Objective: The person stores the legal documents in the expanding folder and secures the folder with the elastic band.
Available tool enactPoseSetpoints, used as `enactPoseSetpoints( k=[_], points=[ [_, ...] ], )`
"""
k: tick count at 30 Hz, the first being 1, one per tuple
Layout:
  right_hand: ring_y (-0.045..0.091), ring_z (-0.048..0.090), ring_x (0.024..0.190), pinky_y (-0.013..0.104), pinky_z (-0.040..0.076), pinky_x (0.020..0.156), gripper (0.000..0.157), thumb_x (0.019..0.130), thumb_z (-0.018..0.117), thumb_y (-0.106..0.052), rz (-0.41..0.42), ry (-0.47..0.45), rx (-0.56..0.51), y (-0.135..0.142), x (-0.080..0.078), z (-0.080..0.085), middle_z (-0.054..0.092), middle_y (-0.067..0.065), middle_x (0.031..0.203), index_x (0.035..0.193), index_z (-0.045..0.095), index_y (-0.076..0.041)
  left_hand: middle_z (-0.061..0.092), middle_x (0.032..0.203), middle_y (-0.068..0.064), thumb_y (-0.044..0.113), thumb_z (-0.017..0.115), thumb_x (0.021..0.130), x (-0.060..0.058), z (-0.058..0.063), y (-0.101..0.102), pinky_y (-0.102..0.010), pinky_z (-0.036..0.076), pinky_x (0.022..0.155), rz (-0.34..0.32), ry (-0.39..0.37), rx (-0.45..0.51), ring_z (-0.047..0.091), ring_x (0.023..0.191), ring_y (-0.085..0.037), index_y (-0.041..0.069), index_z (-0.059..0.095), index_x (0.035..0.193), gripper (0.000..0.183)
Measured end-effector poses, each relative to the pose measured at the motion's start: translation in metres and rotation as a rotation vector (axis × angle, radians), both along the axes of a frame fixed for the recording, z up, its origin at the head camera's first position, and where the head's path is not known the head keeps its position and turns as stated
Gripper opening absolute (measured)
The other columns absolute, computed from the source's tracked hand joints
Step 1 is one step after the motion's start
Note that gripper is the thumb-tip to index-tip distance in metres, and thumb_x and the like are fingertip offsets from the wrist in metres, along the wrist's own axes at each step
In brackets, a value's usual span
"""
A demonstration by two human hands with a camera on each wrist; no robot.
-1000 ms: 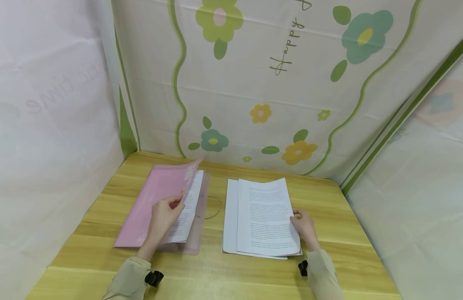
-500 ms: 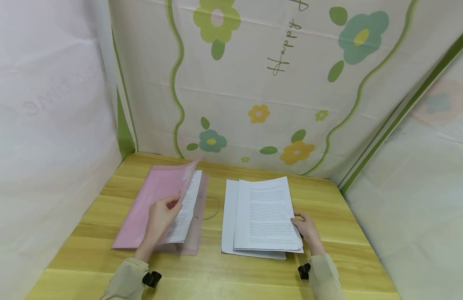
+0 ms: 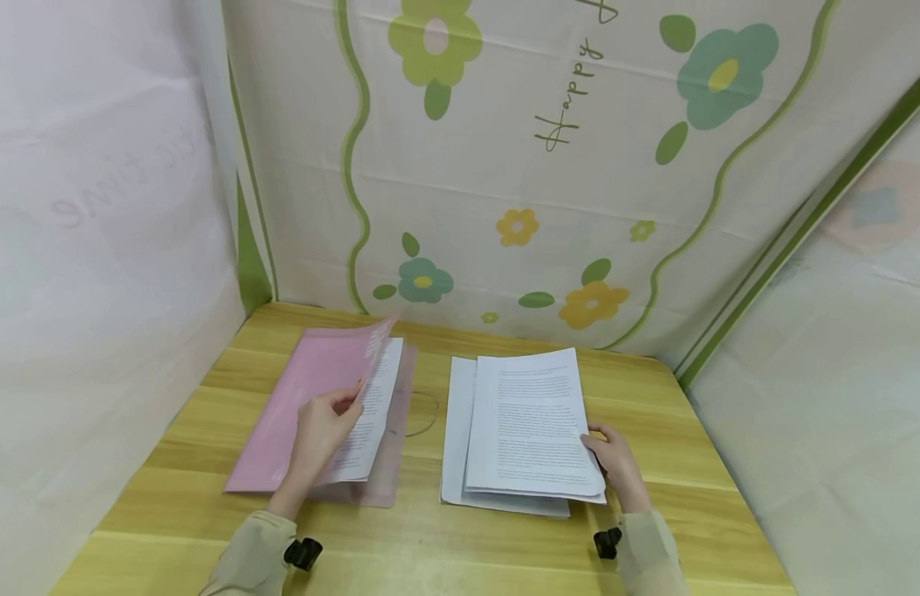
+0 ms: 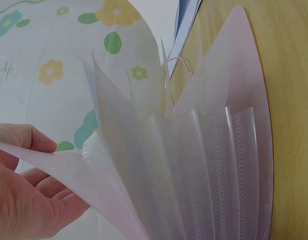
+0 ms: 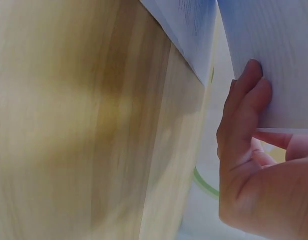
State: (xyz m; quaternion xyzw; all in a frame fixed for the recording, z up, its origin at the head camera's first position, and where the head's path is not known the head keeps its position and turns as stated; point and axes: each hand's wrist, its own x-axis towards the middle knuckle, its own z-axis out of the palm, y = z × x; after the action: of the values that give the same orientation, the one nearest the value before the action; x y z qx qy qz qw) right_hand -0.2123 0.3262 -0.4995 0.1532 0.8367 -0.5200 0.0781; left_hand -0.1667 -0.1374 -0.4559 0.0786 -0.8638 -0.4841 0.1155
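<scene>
A pink folder (image 3: 310,389) lies at the left of the table, its cover partly raised. My left hand (image 3: 324,426) pinches the cover's right edge between thumb and fingers. Clear sleeves (image 4: 193,165) fan out inside the folder in the left wrist view, and a printed sheet (image 3: 378,422) shows under the cover. To the right, my right hand (image 3: 614,459) pinches the right edge of some printed sheets (image 3: 534,422), with fingers under them in the right wrist view (image 5: 248,100). These sheets are lifted over more white paper (image 3: 457,430) lying on the table.
Between the folder and the papers a thin loop (image 3: 433,414) lies on the wooden table (image 3: 422,538). A flower-printed cloth (image 3: 467,165) hangs behind the table's far edge, with pale cloth walls at both sides.
The right hand has raised the printed sheets a little, and their near edge now stands higher over the paper below. The left hand keeps its pinch on the folder cover.
</scene>
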Motion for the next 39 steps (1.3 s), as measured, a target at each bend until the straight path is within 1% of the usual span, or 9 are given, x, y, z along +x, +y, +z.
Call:
enactPoseSetpoints(
  k=[7,14,18,25,33,39],
  points=[
    [0.010,0.062,0.067,0.029,0.050,0.061,0.047,0.100,0.053,-0.015,-0.020,0.002,-0.027,-0.004,0.001,0.003,0.069,0.003,0.088,0.142,0.044,0.004,0.075,0.105,-0.020,0.012,0.063,0.088,0.001,0.001,0.000,-0.030,0.053,0.074,-0.001,0.000,0.002,0.072,0.096,-0.029,-0.001,0.072,0.116,0.032],
    [0.010,0.061,0.067,0.028,0.049,0.061,0.047,0.100,0.055,-0.016,-0.030,-0.003,-0.033,-0.011,0.001,0.005,0.068,0.002,0.087,0.141,0.045,0.002,0.076,0.104,-0.019,0.011,0.062,0.087,0.000,0.003,-0.001,-0.020,0.049,0.068,0.001,0.005,0.009,0.071,0.092,-0.026,0.001,0.072,0.117,0.033],
    [0.010,0.062,0.067,0.028,0.050,0.061,0.046,0.099,0.056,-0.016,-0.032,-0.003,-0.044,-0.015,0.000,0.004,0.069,0.003,0.087,0.141,0.046,0.002,0.075,0.106,-0.020,0.010,0.062,0.087,-0.001,0.002,-0.002,-0.017,0.048,0.068,-0.002,0.007,0.013,0.071,0.093,-0.026,0.001,0.072,0.117,0.033],
    [0.010,0.062,0.065,0.028,0.050,0.060,0.046,0.099,0.057,-0.016,-0.023,0.001,-0.066,-0.023,-0.004,0.001,0.069,0.001,0.085,0.141,0.047,0.001,0.075,0.107,-0.018,0.012,0.063,0.088,-0.003,0.002,-0.002,-0.016,0.047,0.068,0.006,0.003,0.012,0.071,0.094,-0.025,0.003,0.072,0.118,0.033],
    [0.007,0.056,0.058,0.024,0.044,0.053,0.045,0.098,0.058,-0.017,-0.024,-0.003,-0.054,-0.033,-0.009,0.002,0.066,-0.003,0.077,0.140,0.049,-0.001,0.076,0.106,-0.018,0.014,0.062,0.088,-0.003,0.003,-0.002,-0.018,0.048,0.069,0.013,-0.009,0.012,0.071,0.093,-0.025,0.003,0.072,0.118,0.033],
    [0.008,0.057,0.058,0.025,0.045,0.054,0.044,0.098,0.058,-0.016,-0.007,0.009,-0.073,-0.042,-0.013,0.003,0.068,-0.001,0.079,0.138,0.050,-0.001,0.076,0.104,-0.018,0.014,0.064,0.088,-0.001,0.003,-0.001,-0.016,0.048,0.067,0.019,-0.003,0.023,0.072,0.090,-0.023,0.001,0.072,0.116,0.032]
  ],
)
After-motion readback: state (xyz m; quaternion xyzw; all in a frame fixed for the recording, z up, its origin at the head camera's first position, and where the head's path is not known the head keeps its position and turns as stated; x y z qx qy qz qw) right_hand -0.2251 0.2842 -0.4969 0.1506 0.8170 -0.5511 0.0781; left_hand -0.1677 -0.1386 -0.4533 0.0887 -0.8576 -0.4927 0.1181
